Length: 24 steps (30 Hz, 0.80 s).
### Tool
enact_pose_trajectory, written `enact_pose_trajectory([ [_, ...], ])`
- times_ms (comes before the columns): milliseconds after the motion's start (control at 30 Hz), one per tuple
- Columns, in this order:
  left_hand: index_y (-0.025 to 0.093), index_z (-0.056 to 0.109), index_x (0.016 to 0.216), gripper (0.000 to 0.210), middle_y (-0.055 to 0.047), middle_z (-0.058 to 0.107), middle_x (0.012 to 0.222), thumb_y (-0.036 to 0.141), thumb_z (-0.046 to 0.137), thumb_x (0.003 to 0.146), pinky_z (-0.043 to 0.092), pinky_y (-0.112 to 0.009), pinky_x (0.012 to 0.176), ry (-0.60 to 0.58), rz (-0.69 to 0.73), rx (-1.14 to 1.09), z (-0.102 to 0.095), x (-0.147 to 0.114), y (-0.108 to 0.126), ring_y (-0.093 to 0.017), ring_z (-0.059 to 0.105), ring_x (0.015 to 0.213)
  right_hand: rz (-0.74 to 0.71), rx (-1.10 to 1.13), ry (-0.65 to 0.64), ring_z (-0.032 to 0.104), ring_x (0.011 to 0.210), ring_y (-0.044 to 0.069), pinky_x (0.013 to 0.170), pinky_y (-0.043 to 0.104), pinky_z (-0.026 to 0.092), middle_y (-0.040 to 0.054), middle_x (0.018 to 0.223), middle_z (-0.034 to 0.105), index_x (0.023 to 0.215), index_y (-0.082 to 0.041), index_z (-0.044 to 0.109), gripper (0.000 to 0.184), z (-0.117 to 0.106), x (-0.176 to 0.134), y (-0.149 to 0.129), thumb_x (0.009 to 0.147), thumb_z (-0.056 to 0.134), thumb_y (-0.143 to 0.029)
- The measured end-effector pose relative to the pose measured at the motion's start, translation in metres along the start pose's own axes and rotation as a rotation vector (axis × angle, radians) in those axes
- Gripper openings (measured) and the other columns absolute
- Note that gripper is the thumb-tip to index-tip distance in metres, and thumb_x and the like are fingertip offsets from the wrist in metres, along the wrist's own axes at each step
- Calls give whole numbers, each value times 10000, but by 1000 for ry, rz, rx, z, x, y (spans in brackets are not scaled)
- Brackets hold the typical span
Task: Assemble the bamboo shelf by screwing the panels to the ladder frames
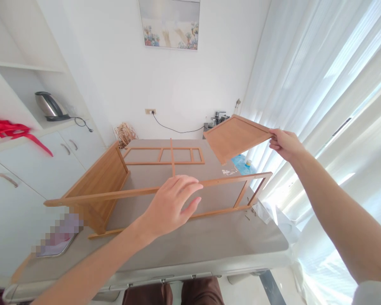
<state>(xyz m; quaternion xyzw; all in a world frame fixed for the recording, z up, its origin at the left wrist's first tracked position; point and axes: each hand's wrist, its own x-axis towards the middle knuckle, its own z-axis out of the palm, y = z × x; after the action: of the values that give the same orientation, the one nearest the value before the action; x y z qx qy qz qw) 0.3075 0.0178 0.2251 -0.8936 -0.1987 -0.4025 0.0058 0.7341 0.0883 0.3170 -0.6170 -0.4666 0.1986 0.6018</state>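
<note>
My right hand [284, 144] pinches one corner of a flat wooden shelf panel [236, 137], which is raised and tilted over the table's far right. My left hand [174, 203] is open, its thumb apart from the fingers, beside the upper rail of a wooden frame [114, 195]; whether it touches the rail I cannot tell. That frame stands on its side and joins a solid wooden panel [103, 182] at its left. From the left hand's fingers a thin wooden strip [172, 152] appears to extend away; how it is supported is unclear.
Behind lies a flat slatted wooden frame [181, 163] on the grey table [216, 241]. Several small screws [247, 218] are scattered at the right. A tray [55, 250] sits at the front left. A kettle [52, 108] stands on the left shelf; white curtains [305, 76] hang on the right.
</note>
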Motion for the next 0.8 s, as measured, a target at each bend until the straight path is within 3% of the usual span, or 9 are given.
enact_pose_trajectory([
  [100,242,600,1278,270,-92,660,1296,292,593,1013,519,-395,1014,24,-302,-312,-14,-5,13,-234,636,1181,-13,241,61,152,460,37,405,224,161,-107,588,209,678,-250,323,408,1,-41,-25,986,590,-277],
  [200,256,521,1431,465,-131,586,1455,471,576,1022,533,-419,1030,24,-607,-776,-24,-2,20,-283,614,1285,-52,422,90,159,474,37,415,229,157,-99,609,245,690,-242,336,395,16,-100,-36,942,633,-309],
  [267,249,458,1513,599,-150,543,1518,568,550,1014,510,-461,1081,59,-683,-1069,-27,2,20,-317,581,1348,-87,547,117,152,497,49,414,226,159,-95,618,232,681,-235,321,433,34,-148,-37,898,685,-322],
  [367,250,482,1518,639,-140,531,1545,620,542,1000,493,-503,1108,96,-683,-1348,-31,0,21,-346,541,1395,-117,688,192,139,515,61,424,220,168,-93,618,172,668,-228,289,485,68,-222,-31,903,703,-319],
  [467,250,575,1440,576,-122,578,1509,557,655,959,535,-474,1059,169,-801,-1408,-32,-19,24,-355,541,1395,-55,736,216,135,516,70,438,210,179,-92,622,170,711,-227,337,445,99,-278,-19,941,692,-366],
  [533,246,604,1402,568,-120,633,1449,493,746,910,543,-455,1049,277,-916,-1365,-32,-38,25,-346,576,1360,-1,746,185,142,514,71,443,203,192,-90,627,181,726,-225,366,433,113,-299,-8,946,693,-404],
  [667,235,627,1361,532,-122,668,1399,460,766,900,530,-443,1071,405,-971,-1304,-34,-69,24,-322,597,1341,-4,712,79,153,511,73,454,203,219,-85,630,163,703,-220,360,478,127,-309,11,921,710,-462],
  [800,209,647,1331,517,-131,683,1374,460,769,896,519,-428,1084,456,-946,-1202,-42,-85,15,-318,600,1338,25,696,-110,136,511,85,465,225,191,-84,624,167,800,-239,522,405,132,-310,24,963,583,-605],
])
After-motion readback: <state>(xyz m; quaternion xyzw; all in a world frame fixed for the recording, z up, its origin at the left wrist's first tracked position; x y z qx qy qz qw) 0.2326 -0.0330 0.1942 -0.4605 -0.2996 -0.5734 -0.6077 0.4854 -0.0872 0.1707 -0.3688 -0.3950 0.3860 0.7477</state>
